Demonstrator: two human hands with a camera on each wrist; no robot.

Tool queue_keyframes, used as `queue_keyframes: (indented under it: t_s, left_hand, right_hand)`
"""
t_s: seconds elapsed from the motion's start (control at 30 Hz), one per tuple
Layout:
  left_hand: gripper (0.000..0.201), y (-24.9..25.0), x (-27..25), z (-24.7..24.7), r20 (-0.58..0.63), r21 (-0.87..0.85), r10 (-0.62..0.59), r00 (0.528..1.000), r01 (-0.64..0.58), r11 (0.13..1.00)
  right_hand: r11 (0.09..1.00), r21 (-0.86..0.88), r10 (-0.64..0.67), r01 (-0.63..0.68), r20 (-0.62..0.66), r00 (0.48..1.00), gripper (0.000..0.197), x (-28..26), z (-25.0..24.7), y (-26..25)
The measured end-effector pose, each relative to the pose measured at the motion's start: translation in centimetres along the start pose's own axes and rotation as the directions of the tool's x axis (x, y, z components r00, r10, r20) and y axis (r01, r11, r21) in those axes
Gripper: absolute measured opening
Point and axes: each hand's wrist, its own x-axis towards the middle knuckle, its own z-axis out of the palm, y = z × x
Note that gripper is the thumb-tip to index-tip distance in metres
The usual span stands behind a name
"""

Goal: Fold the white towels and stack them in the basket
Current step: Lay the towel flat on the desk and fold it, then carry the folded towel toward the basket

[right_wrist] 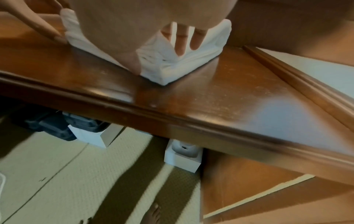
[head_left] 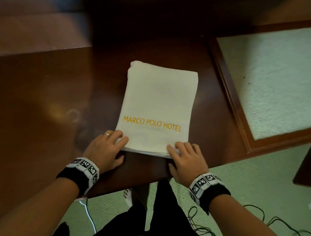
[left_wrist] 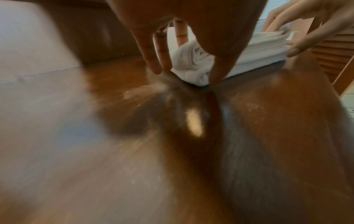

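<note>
Folded white towel on the wooden table, both hands at its near edge.

Left hand: fingers curled at the towel's near left corner, thumb down by the table surface; the left wrist view is blurred, so a firm grip cannot be confirmed. Towel: lies flat near the table's front edge, several layers thick, gold lettering "MARCO POLO HOTEL" facing up. Right hand: fingers on top of the near right corner, thumb at the stacked layer edges, pinching that corner. Cables lie on the floor at right.
</note>
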Motion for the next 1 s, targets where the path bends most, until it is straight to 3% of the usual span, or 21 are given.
queue_keyframes:
  t_s: [0.03, 0.13, 0.23, 0.3, 0.4, 0.5, 0.57, 0.6, 0.7, 0.77, 0.87, 1.0]
  left_hand:
    - [0.048, -0.1, -0.3, 0.3, 0.017, -0.003, -0.016, 1.000, 0.016, 1.000]
    - [0.025, 0.1, 0.5, 0.1, -0.062, 0.009, -0.008, 0.998, 0.009, 1.000]
    - [0.015, 1.3, 2.1, 0.1, -0.074, 0.037, 0.010, 0.997, -0.007, 0.999]
    - [0.027, 2.6, 2.9, 0.3, -0.018, 0.033, -0.003, 1.000, 0.003, 0.999]
    - [0.042, 3.5, 3.6, -0.3, 0.098, -0.034, 0.002, 0.995, 0.001, 0.999]
    - [0.046, 2.8, 4.7, -1.6, -0.040, -0.078, -0.065, 0.997, 0.062, 0.995]
    - [0.048, 2.4, 6.2, -2.0, -0.152, -0.092, -0.105, 0.983, 0.091, 0.992]
    - [0.053, 2.4, 7.1, -1.9, -0.147, -0.075, -0.122, 0.982, 0.112, 0.991]
    - [0.078, 2.6, 9.0, -0.9, 0.093, -0.005, -0.197, 0.976, 0.198, 0.980]
    - [0.086, 2.2, 9.0, 0.0, 0.208, 0.005, -0.245, 0.947, 0.249, 0.968]
    - [0.091, 0.7, 8.4, -0.1, 0.216, 0.020, -0.313, 0.925, 0.316, 0.948]
    - [0.087, -1.3, 10.6, -2.4, 0.117, 0.025, -0.344, 0.932, 0.344, 0.939]
  right_hand:
    - [1.000, -0.007, 0.002, -0.001, 0.037, 0.999, 0.051, -0.2, 0.1, 0.2]
    - [0.999, 0.005, 0.051, -0.051, -0.004, 0.999, 0.034, 0.7, 0.0, 1.4]
    - [0.983, 0.009, 0.183, -0.183, -0.032, 0.983, 0.026, 2.0, -0.7, 3.1]
    - [0.965, -0.023, 0.263, -0.263, 0.013, 0.965, 0.033, 2.1, -1.2, 3.6]
    - [0.964, -0.032, 0.267, -0.265, 0.109, 0.958, 0.035, 1.1, -1.5, 3.8]
    - [0.944, 0.080, 0.321, -0.321, 0.015, 0.947, 0.039, 2.0, -2.3, 4.2]
    - [0.941, 0.147, 0.318, -0.303, -0.088, 0.944, 0.043, 4.3, -2.9, 3.8]
    - [0.948, 0.157, 0.296, -0.278, -0.108, 0.949, 0.045, 5.7, -2.9, 3.4]
    - [0.967, 0.104, 0.230, -0.231, 0.026, 0.973, 0.059, 8.6, -1.7, 2.9]
    - [0.953, 0.083, 0.273, -0.290, 0.173, 0.946, 0.065, 8.5, -0.3, 4.3]
    - [0.932, 0.083, 0.328, -0.353, 0.223, 0.918, 0.067, 7.1, 0.6, 7.0]
    - [0.954, 0.079, 0.282, -0.291, 0.103, 0.954, 0.058, 9.3, -1.7, 8.9]
